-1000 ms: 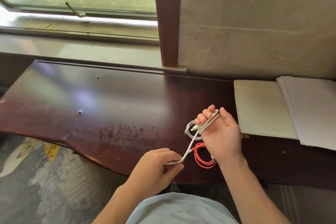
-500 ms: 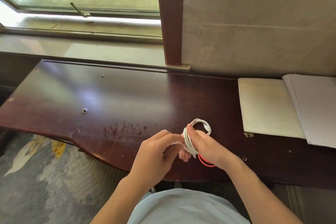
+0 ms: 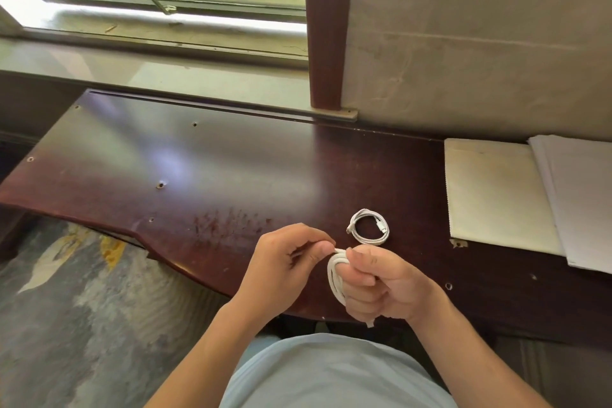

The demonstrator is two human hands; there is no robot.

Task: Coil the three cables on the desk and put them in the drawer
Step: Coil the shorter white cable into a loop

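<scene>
1. Right hand [image 3: 384, 285] clenched around a bundle of white cable [image 3: 335, 278]; loops wrapped over the curled fingers, showing only on the hand's left side, rest of the bundle hidden inside the fist.
2. Short white end poking out below the fist near the worktop's front edge; connector type too small to tell.
3. Left hand [image 3: 288, 262] pinching the top of the same white cable between thumb and fingertips, right against the right hand; pinched end itself covered by the fingers.
4. Both hands held just above the front edge of the dark red-brown worktop [image 3: 205, 169].
5. Second white cable [image 3: 368, 226], already coiled into a small flat ring, lying on the worktop just beyond the right hand, apart from it; two connectors visible on the ring, kind unclear.
6. No sight of a third cable; impossible to tell whether anything lies under the hands.
7. Cream sheet [image 3: 493, 195] and stack of white paper [image 3: 583, 202] on the worktop's right part, stack cut off by the frame edge.
8. Drawer not visible; front of the worktop blocked by forearms and pale blue shirt [image 3: 331, 371].
</scene>
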